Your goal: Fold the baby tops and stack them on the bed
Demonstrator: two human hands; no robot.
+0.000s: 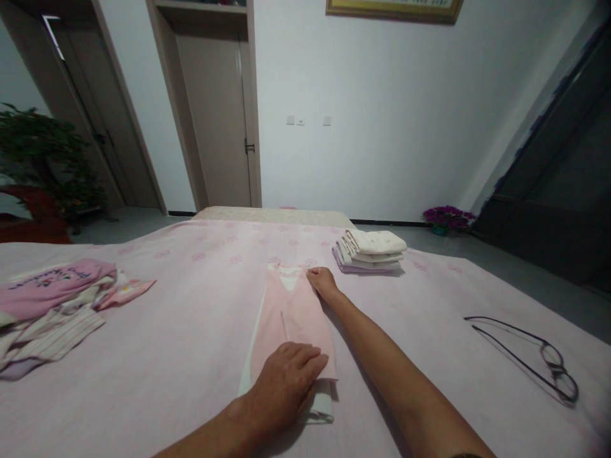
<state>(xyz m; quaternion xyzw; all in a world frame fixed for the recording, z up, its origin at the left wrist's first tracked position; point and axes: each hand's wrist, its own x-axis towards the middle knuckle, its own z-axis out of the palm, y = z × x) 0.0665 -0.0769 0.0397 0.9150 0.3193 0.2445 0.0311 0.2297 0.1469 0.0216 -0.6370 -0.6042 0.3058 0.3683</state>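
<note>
Pink floral cloth (186,343), wht wall (382,95) bhd; L hand (289,380) flat on pink garment (303,318), R hand (324,284) pinching its corner.

Matt cloth garment (303,318), smooth wall (382,140)

I'm looking through the camera on the person's head, set above the near part of the pink cloth (191,356) and facing forward and down. The left hand (285,385) is nearest, low in my view; the right hand (325,286) lies farther out — both arms (394,362) enter from the bottom edge. Past the cloth I see to the white wall (382,95), where the top edge cuts through the picture frame (396,15).
</note>
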